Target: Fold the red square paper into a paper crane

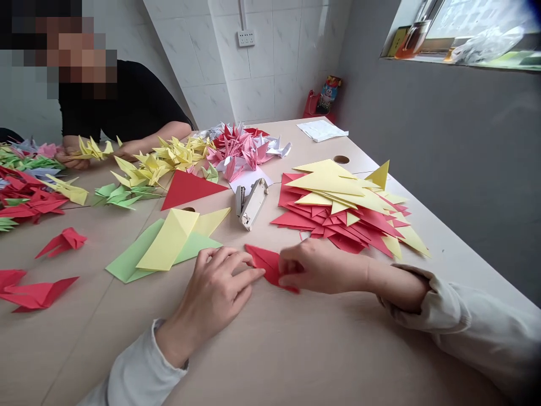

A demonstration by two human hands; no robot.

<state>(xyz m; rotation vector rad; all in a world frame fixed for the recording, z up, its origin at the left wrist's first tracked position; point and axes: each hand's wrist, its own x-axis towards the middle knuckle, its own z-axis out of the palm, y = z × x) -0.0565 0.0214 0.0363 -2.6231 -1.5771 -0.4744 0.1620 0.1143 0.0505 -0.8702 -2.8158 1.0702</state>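
Tbl w/ fingers on red paper, bkgd pkt illegible

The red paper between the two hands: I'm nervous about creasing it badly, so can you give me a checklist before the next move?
1. Left hand on the red paper: ok, fingertips at its left part.
2. Right hand on it: ok, fingers at its right end.
3. Edges aligned: cannot tell, fingers cover part.
4. Green paper clear of the left hand: cannot tell, they meet in this view.
5. Co-worker's hands clear: ok, across the table.
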